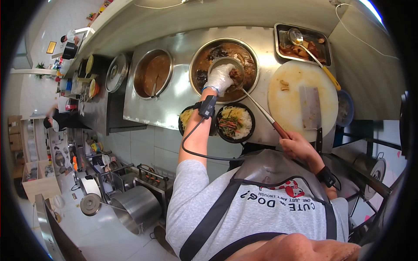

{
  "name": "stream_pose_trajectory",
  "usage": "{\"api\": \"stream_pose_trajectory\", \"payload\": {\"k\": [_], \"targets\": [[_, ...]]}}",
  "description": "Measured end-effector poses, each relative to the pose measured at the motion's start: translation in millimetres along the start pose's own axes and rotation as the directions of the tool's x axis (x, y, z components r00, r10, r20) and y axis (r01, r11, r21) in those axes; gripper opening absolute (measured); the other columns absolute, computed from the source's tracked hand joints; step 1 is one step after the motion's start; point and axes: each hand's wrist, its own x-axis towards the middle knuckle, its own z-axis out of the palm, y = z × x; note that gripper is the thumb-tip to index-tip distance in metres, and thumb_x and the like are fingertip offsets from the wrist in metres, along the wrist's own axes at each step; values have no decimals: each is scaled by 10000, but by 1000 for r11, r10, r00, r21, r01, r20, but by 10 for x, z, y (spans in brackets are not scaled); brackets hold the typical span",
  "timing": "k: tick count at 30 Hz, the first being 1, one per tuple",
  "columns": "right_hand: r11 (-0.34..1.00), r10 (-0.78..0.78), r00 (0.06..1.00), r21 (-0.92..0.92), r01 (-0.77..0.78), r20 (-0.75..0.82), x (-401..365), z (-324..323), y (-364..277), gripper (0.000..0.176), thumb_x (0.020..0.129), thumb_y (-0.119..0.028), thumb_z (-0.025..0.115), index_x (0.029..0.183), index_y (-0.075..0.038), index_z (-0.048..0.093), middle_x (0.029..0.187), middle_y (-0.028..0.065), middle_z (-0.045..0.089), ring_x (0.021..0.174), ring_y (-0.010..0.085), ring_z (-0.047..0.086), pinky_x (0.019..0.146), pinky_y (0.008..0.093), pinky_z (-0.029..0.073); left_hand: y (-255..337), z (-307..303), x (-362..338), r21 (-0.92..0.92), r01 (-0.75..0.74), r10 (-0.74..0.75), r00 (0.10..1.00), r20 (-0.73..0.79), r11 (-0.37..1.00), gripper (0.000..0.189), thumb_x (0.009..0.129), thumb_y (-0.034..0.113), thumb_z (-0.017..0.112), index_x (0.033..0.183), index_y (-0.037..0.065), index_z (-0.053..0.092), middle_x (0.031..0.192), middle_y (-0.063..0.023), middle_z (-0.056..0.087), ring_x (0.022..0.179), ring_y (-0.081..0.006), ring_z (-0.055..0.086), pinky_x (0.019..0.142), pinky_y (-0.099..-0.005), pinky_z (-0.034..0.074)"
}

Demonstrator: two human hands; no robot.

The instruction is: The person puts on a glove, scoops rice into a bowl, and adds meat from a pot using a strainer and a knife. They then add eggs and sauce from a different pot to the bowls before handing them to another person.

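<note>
Long-handled steel ladle with brown grip [260, 108]: bowl in wide steel pot of dark stew [257, 71]. Right hand [298, 146] closed round grip. Clear-gloved left hand [220, 78] at ladle bowl; fingertips hidden, pinch can't be told. Forearm partly covers black food bowl [180, 125].

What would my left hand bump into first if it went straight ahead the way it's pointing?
Most likely the food in the ladle, since your gloved left hand reaches into its bowl. The ladle's far side would come next. How deep your fingers sit is unclear.
</note>
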Motion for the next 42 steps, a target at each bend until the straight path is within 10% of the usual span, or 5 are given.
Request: {"api": "stream_pose_trajectory", "payload": {"k": [5, 15, 17, 31, 42], "targets": [[984, 33, 998, 172, -43, 61, 60, -11, 55, 128, 913, -163, 556, 886, -80, 462, 639, -31, 428, 461, 64, 387, 398, 240, 305, 60, -263, -174, -307, 221, -243, 970, -34, 926, 497, 716, 125, 794, 1170, 51, 607, 1022, -120, 671, 956, -236, 640, 861, -340, 500], [991, 11, 998, 133, -18, 60, 112, -65, 104, 131, 912, -164, 559, 883, -84, 460, 639, -33, 435, 455, 59, 379, 397, 231, 306, -28, -203, -485, -527, 41, -116, 987, -110, 849, 513, 758, 27, 716, 1248, 30, 564, 1109, -120, 673, 1021, -238, 644, 939, -331, 481], [993, -1, 998, 118, -7, 68, 101, -63, 86, 134, 912, -167, 559, 870, -85, 462, 637, -32, 441, 457, 56, 383, 396, 228, 310, 196, -221, -686, -833, 92, -104, 994, 42, 546, 378, 804, -106, 609, 1156, 34, 599, 988, -77, 686, 965, -150, 651, 886, -286, 519], [1000, -8, 997, 27, 6, 71, 96, -80, 60, 170, 909, -188, 563, 843, -80, 451, 621, -31, 440, 440, 59, 395, 379, 239, 311, 813, 311, -1624, 114, -87, 129, 889, -439, 990, 436, 728, -79, 555, 1151, 27, 582, 1215, -186, 609, 1079, -386, 603, 902, -447, 501], [1000, 3, 994, 5, -3, 105, 145, -55, 24, 173, 908, -186, 574, 875, -74, 446, 634, -27, 440, 443, 59, 394, 387, 235, 314, 836, 292, -1793, -183, -164, 50, 862, -505, 969, 148, 805, 34, 643, 951, 23, 671, 1051, -179, 680, 1027, -371, 629, 906, -451, 505]]}}
